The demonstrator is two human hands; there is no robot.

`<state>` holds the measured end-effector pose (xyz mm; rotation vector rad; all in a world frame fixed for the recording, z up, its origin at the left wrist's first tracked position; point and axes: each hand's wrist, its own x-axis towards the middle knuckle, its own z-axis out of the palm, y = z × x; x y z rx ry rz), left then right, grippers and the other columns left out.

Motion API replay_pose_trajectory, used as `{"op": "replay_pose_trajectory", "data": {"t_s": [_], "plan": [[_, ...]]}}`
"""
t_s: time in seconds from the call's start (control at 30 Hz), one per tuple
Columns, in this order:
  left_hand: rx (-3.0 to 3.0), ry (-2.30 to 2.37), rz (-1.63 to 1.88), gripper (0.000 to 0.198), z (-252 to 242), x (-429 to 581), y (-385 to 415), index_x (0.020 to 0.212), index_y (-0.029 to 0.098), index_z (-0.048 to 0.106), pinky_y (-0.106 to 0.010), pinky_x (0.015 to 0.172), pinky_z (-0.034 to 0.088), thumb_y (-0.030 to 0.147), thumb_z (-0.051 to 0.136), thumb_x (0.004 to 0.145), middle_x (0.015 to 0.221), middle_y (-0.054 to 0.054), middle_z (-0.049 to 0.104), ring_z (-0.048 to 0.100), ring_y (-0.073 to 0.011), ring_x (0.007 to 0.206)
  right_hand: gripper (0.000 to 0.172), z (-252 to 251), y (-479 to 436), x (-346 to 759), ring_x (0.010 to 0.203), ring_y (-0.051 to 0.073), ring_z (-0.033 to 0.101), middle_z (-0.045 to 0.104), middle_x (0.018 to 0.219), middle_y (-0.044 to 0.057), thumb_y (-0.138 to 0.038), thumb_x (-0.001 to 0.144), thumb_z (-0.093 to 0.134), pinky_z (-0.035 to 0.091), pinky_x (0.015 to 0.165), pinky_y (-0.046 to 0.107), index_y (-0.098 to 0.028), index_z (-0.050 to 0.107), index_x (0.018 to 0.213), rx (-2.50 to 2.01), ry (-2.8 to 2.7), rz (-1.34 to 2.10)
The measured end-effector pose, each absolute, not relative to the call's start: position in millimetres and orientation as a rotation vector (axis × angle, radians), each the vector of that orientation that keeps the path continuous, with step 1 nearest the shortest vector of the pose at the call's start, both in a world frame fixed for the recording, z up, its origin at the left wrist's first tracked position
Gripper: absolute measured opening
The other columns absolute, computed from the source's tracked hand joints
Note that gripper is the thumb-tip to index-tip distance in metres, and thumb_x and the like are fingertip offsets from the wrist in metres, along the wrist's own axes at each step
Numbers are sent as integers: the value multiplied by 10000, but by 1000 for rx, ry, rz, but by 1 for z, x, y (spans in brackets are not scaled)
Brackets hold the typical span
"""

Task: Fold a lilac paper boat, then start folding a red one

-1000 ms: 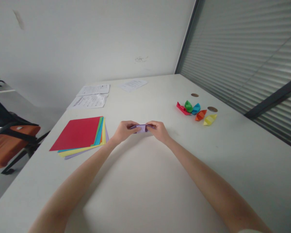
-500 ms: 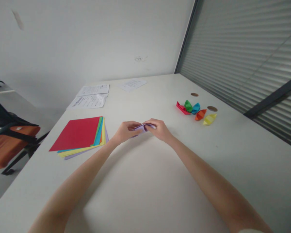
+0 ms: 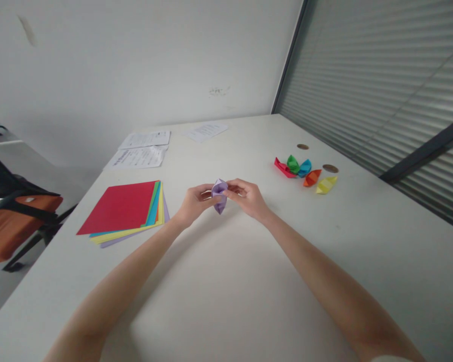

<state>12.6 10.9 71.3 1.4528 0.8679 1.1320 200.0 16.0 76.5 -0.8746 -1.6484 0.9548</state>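
My L hand [image 3: 194, 201] & R hand [image 3: 247, 196] both pinch the purple folded paper [image 3: 219, 195] from either side, over the white table [image 3: 226, 281], btwn the coloured sheet stack [image 3: 121, 208] & the folded paper boats [image 3: 305, 173].

On the tabletop [image 3: 219, 291], a paper stack [image 3: 123, 211] is placed left of centre, with printed sheets [image 3: 141, 150] above it; the folded piece [image 3: 219, 195] is found mid-frame, and folded figures [image 3: 305, 175] are grouped at its upper right.
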Motion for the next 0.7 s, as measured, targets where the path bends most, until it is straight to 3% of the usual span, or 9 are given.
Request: {"op": "replay_pose_trajectory", "data": {"t_s": [0.27,0.37,0.5,0.7], "plan": [[1548,885,1152,373,79,14,8,954,128,724,-346,794,561,399,788,707,925,-88,734,689,-219,856,254,76,18,200,741,153,633,679,815,25,-426,797,688,477,668,284,-195,656,897,-865,-1672,951],[1566,904,1206,350,77,14,8,955,126,723,-333,787,565,385,773,726,941,-91,728,683,-208,861,220,77,14,200,749,148,609,618,852,17,-369,800,694,475,646,282,-215,601,928,-820,-1647,754],[1549,917,1245,353,74,14,9,972,127,718,-353,811,571,373,772,725,973,-103,720,684,-212,875,87,81,8,203,959,194,567,518,1027,73,-271,853,618,498,798,363,-223,629,924,-742,-1874,338],[1666,915,1254,329,72,14,8,992,130,710,-363,879,562,345,753,747,999,-102,716,686,-221,930,212,81,3,202,1048,226,527,454,1191,117,-209,879,549,493,869,425,-216,672,1051,-737,-2097,163]]}}
